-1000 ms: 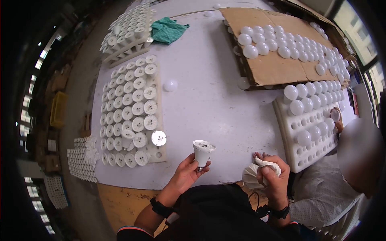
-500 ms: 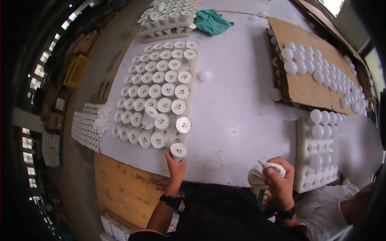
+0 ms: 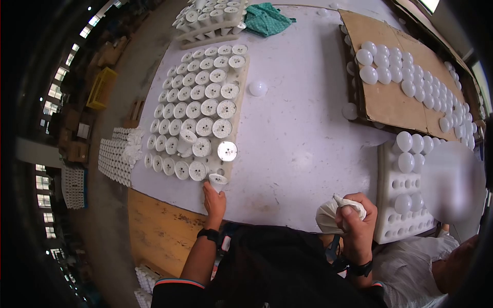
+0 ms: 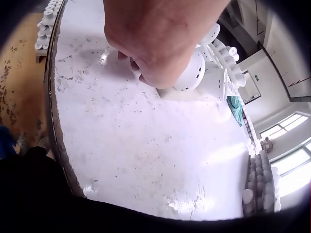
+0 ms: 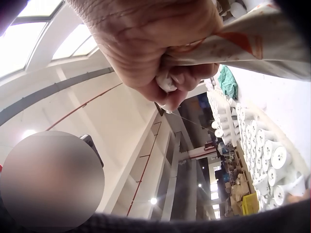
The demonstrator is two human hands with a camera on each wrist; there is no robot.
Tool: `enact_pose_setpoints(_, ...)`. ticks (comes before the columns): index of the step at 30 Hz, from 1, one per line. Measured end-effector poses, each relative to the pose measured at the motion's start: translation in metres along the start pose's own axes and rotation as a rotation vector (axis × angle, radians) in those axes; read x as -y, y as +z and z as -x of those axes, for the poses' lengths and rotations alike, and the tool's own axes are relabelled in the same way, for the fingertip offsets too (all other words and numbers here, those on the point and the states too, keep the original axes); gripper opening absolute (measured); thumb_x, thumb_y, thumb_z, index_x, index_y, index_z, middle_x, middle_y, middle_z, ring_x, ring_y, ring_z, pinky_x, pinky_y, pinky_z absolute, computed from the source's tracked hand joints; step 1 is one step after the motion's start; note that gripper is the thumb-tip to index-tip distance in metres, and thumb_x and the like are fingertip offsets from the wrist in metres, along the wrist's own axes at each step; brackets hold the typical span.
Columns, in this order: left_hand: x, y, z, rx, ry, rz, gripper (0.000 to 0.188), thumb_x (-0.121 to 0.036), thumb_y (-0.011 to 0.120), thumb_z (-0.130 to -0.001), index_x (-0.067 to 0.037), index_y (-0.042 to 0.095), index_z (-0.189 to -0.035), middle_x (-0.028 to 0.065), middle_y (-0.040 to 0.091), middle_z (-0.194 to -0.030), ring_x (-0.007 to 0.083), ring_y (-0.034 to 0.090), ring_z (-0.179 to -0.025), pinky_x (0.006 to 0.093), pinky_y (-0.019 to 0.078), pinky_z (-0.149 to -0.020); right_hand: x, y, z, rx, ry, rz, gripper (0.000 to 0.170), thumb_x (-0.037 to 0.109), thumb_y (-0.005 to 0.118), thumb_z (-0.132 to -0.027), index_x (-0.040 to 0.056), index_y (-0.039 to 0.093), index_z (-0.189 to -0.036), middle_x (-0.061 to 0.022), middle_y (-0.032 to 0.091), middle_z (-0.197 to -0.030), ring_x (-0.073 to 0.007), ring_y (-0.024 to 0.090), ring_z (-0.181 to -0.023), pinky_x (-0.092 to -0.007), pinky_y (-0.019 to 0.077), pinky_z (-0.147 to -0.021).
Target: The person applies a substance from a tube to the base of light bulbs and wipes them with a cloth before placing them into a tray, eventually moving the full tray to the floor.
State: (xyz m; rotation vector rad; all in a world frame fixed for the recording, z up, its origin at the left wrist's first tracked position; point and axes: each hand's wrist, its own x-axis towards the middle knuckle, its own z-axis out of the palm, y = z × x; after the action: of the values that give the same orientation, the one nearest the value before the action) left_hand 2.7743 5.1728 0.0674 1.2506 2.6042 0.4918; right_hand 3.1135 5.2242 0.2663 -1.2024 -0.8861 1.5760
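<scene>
My left hand (image 3: 215, 203) holds a white cup-shaped bulb base (image 3: 218, 179) at the near right corner of a pale tray (image 3: 245, 69). Rows of similar bulb bases (image 3: 193, 109) stand in that tray, round faces up. One loose base (image 3: 186, 142) leans on top of its neighbours. In the left wrist view the back of the hand (image 4: 155, 43) hides what its fingers hold. My right hand (image 3: 358, 226) grips the twisted neck of a soft white bag (image 3: 326, 216), held over the table's near edge. Orange print shows on the bag (image 5: 243, 46) in the right wrist view.
A white dome (image 3: 258, 88) lies on the table (image 3: 298, 138) beside the tray. More domes (image 3: 395, 69) sit on cardboard (image 3: 380, 105) at back right, and in a holed rack (image 3: 382, 205) beside another person. A green cloth (image 3: 268, 20) lies by a second filled tray (image 3: 192, 41).
My left hand has carried the bulb base from in front of my body leftward to the tray's near corner. My right hand still grips the bag. The head view has turned left.
</scene>
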Motion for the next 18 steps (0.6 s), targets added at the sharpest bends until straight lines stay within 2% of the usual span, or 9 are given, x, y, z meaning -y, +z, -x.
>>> enact_pose_setpoints(4, 0.033, -0.004, -0.011, 0.150, -0.033, 0.109, 0.044, -0.006, 0.057, -0.065, 0.004, 0.037, -0.103, 0.0264, 0.051, -0.096, 0.0430, 0.051, -0.092, 0.0441, 0.0427, -0.075, -0.002, -0.010, -0.003, -0.017, -0.004, -0.038, 0.012, 0.009, 0.058, -0.077, -0.0005, 0.056, -0.084, -0.0035, 0.057, -0.061, -0.0043, 0.046, -0.052, -0.0188, 0.0355, -0.049)
enact_pose_setpoints(6, 0.048, -0.009, -0.023, 0.445, -0.148, 0.222, 0.042, -0.008, 0.058, -0.063, 0.004, 0.041, -0.099, 0.0250, 0.056, -0.091, 0.0402, 0.054, -0.092, 0.0427, 0.0432, -0.077, -0.004, -0.014, -0.004, -0.019, 0.013, -0.051, 0.012, 0.009, 0.058, -0.078, -0.0006, 0.056, -0.084, -0.0037, 0.057, -0.061, -0.0045, 0.046, -0.052, -0.0189, 0.0354, -0.048)
enact_pose_setpoints(7, 0.053, -0.008, -0.025, 0.324, -0.035, 0.049, 0.037, -0.008, 0.058, -0.065, 0.002, 0.044, -0.097, 0.0180, 0.057, -0.080, 0.0291, 0.059, -0.073, 0.0372, 0.0460, -0.061, -0.005, -0.015, -0.005, -0.019, 0.006, -0.045, 0.011, 0.009, 0.058, -0.078, -0.0006, 0.056, -0.084, -0.0039, 0.057, -0.060, -0.0047, 0.046, -0.052, -0.0191, 0.0354, -0.048)
enact_pose_setpoints(8, 0.047, -0.021, -0.024, 0.323, -0.033, 0.047, 0.037, -0.008, 0.058, -0.065, 0.002, 0.044, -0.097, 0.0180, 0.057, -0.080, 0.0291, 0.059, -0.073, 0.0372, 0.0460, -0.061, -0.006, -0.017, -0.007, -0.018, -0.003, -0.038, 0.011, 0.009, 0.058, -0.077, -0.0006, 0.056, -0.084, -0.0040, 0.057, -0.060, -0.0049, 0.046, -0.051, -0.0192, 0.0354, -0.048)
enact_pose_setpoints(10, 0.016, -0.067, -0.016, 0.828, -0.409, 0.726, 0.036, -0.013, 0.059, -0.068, -0.001, 0.045, -0.099, 0.0105, 0.054, -0.070, 0.0143, 0.051, -0.051, 0.0262, 0.0400, -0.045, -0.005, -0.025, -0.008, -0.035, -0.019, -0.051, 0.011, 0.008, 0.057, -0.078, -0.0006, 0.056, -0.084, -0.0043, 0.057, -0.061, -0.0050, 0.046, -0.052, -0.0193, 0.0355, -0.048)
enact_pose_setpoints(11, 0.001, -0.083, -0.009, 0.835, -0.403, 0.723, 0.036, -0.013, 0.059, -0.068, -0.001, 0.045, -0.099, 0.0105, 0.054, -0.070, 0.0143, 0.051, -0.051, 0.0262, 0.0400, -0.045, -0.005, -0.028, -0.008, -0.054, -0.029, -0.064, 0.011, 0.008, 0.057, -0.078, -0.0006, 0.057, -0.084, -0.0045, 0.057, -0.061, -0.0051, 0.047, -0.052, -0.0195, 0.0356, -0.048)
enact_pose_setpoints(13, -0.024, -0.101, 0.013, 1.023, -0.518, 1.472, 0.035, -0.022, 0.059, -0.072, -0.003, 0.045, -0.097, 0.0054, 0.048, -0.062, 0.0055, 0.037, -0.038, 0.0185, 0.0300, -0.038, -0.003, -0.030, -0.011, -0.059, -0.010, -0.074, 0.011, 0.008, 0.058, -0.077, -0.0008, 0.056, -0.083, -0.0048, 0.057, -0.062, -0.0054, 0.047, -0.052, -0.0198, 0.0357, -0.048)
enact_pose_setpoints(16, -0.051, -0.095, 0.014, 1.233, -0.458, 1.848, 0.039, -0.032, 0.058, -0.074, -0.002, 0.043, -0.092, 0.0050, 0.047, -0.058, 0.0075, 0.037, -0.033, 0.0198, 0.0304, -0.035, -0.002, -0.028, -0.013, -0.023, 0.012, -0.102, 0.012, 0.008, 0.059, -0.076, -0.0010, 0.057, -0.083, -0.0051, 0.058, -0.062, -0.0061, 0.048, -0.053, -0.0202, 0.0370, -0.049)
enact_pose_setpoints(18, -0.076, -0.088, 0.017, 1.335, -0.411, 1.909, 0.040, -0.035, 0.058, -0.074, -0.001, 0.042, -0.089, 0.0050, 0.046, -0.055, 0.0080, 0.037, -0.033, 0.0200, 0.0306, -0.034, 0.001, -0.028, -0.011, -0.002, -0.002, -0.119, 0.012, 0.008, 0.059, -0.076, -0.0011, 0.057, -0.083, -0.0052, 0.058, -0.063, -0.0066, 0.049, -0.054, -0.0203, 0.0382, -0.050)
